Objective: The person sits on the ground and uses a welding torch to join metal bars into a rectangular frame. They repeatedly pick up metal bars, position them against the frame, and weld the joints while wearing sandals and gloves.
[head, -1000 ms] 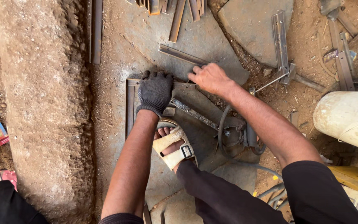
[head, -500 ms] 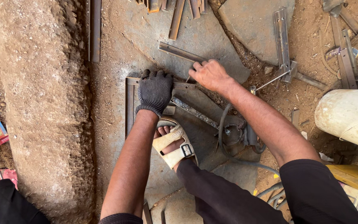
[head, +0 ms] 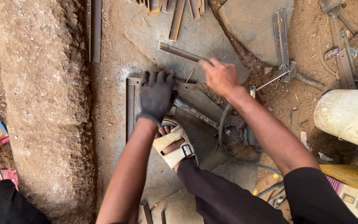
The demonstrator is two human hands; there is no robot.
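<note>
My left hand (head: 156, 95), in a black glove, presses flat on the top rail of a rusty metal angle frame (head: 130, 108) lying on the ground. My bare right hand (head: 219, 75) is closed around the near end of a flat metal bar (head: 179, 52), which points up and to the left just above the frame's top right corner. My foot in a tan sandal (head: 175, 145) stands inside the frame. A rough steel rod (head: 195, 113) lies slanted across the frame under my left hand.
A dark cable and tool (head: 233, 128) lie right of the foot. Loose metal strips (head: 177, 12) and hinged pieces (head: 281, 37) are scattered above and right. A white drum (head: 344, 116) and yellow machine (head: 349, 186) sit right; a concrete kerb (head: 42, 103) runs along the left.
My right hand has lifted off the frame's top right corner and shifted slightly right and up, closing on the bar's end. My left hand stays pressed on the frame.
</note>
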